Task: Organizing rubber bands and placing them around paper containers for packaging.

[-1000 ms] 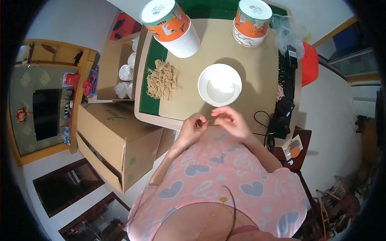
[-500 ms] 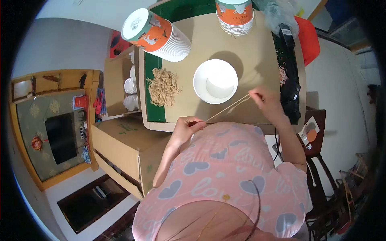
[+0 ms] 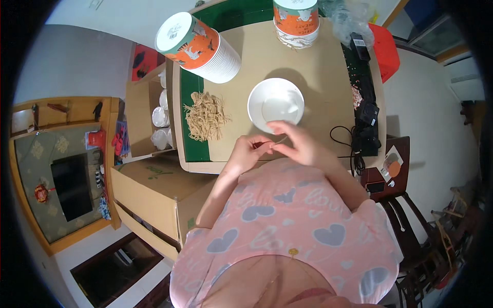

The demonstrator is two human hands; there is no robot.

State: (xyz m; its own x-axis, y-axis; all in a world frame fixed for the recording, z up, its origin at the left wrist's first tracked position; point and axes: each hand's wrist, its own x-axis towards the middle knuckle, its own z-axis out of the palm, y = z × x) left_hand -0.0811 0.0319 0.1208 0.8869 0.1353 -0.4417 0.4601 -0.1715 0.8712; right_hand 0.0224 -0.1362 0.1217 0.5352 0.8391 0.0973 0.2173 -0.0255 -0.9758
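Close to my body, at the table's near side, my two hands meet in front of a white paper bucket (image 3: pixel 276 84). The bucket stands upright with its mouth facing up. My left hand (image 3: pixel 251 154) is closed in a pinch on a thin tan twine (image 3: pixel 281 139), mostly hidden by the fingers. My right hand (image 3: pixel 300 146) curls around the same twine, its thumb at the left fingertips and its index finger stretched toward the bucket's rim. A heap of looped tan twine pieces (image 3: pixel 205 117) lies left of the bucket.
A tilted stack of orange and green paper buckets (image 3: pixel 197 49) stands at the far left, another stack (image 3: pixel 297 23) at the far middle. Black adapters and cables (image 3: pixel 367 113) line the right edge. Cardboard boxes (image 3: pixel 154 187) sit left of the table, a chair (image 3: pixel 398 169) at right.
My right hand has come left and inward to meet my left hand, which shifted slightly right and up. The twine, stretched between them before, is now mostly hidden in the fingers.
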